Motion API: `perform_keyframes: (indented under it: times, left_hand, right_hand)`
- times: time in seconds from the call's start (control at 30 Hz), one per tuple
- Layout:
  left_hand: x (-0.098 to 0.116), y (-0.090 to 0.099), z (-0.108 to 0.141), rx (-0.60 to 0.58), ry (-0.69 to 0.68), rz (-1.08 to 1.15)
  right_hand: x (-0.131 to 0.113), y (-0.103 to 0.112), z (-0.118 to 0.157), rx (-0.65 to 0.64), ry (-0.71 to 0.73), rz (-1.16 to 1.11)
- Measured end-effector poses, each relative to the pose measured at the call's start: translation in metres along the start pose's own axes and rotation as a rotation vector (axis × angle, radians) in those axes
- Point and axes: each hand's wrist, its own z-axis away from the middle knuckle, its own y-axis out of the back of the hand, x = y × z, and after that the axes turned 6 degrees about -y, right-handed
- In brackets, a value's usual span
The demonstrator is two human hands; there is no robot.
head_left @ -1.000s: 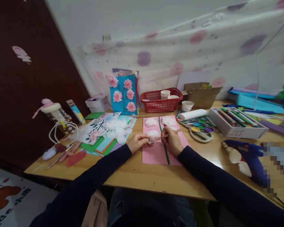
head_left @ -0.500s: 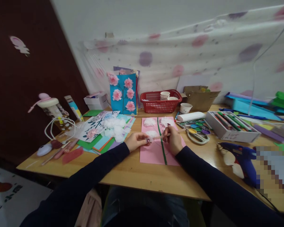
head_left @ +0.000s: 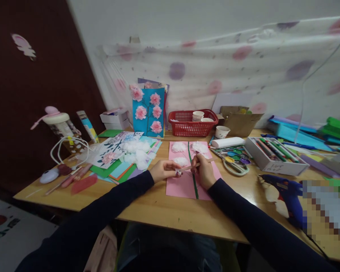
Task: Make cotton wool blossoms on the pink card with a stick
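Observation:
My left hand (head_left: 164,170) is closed in a pinch on a small whitish piece, probably cotton, over the left half of a pink card (head_left: 174,189). In my right hand (head_left: 205,173) is a thin pale stick (head_left: 188,167), held like a pen, its lower end meeting the left fingertips. Whether that stick is a brush or a pencil, I cannot tell. A green stripe (head_left: 196,190) runs down the card. White cotton tufts (head_left: 178,147) lie on its upper part, some partly behind the right hand.
Left of the card lie loose cotton (head_left: 137,151) and coloured papers (head_left: 102,170). Behind stand a blue flower card (head_left: 147,121) and a red basket (head_left: 184,130). To the right are scissors (head_left: 235,170), a marker box (head_left: 283,166) and a blue glue gun (head_left: 290,196).
The right hand has shifted slightly left and down, and the stick slants a little more towards the left fingers. The left hand keeps its pinch. The view has moved slightly.

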Motion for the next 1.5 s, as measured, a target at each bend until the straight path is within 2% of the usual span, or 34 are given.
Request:
perform_keyframes:
  times: [0.13,0.3,0.47,0.63,0.77,0.9,1.07,1.33,1.4,1.5]
  left_hand:
    - [-0.001,0.002,-0.001,0.029,-0.006,-0.014]
    - [-0.004,0.004,-0.004,0.043,-0.014,0.006]
    - [-0.005,0.006,-0.006,0.121,-0.036,0.019]
    - [0.006,0.017,-0.009,0.200,-0.181,-0.265]
    - [0.016,0.022,-0.013,0.164,-0.236,-0.378]
    - [0.019,0.016,-0.017,0.124,-0.199,-0.376]
    - [0.021,0.006,-0.023,0.107,-0.183,-0.437]
    - [0.019,-0.008,-0.036,0.054,-0.213,-0.842]
    - [0.017,-0.010,-0.040,0.064,-0.243,-0.903]
    - [0.015,-0.012,-0.044,0.074,-0.257,-0.943]
  right_hand:
    - [0.001,0.001,0.000,-0.010,0.002,0.019]
    - [0.001,0.001,-0.002,-0.007,-0.017,-0.069]
    - [-0.004,0.008,-0.009,0.069,0.071,-0.013]
    - [-0.007,0.012,-0.012,0.146,0.130,0.133]
    - [-0.005,0.009,-0.009,0.107,0.148,0.257]
    - [0.003,0.009,-0.011,0.057,0.146,0.297]
    - [0.010,0.012,-0.017,0.081,0.175,0.319]
    - [0.009,0.011,-0.020,0.084,0.141,0.328]
    - [0.009,0.012,-0.022,0.133,0.137,0.291]
    - [0.008,0.016,-0.022,0.282,0.181,0.224]
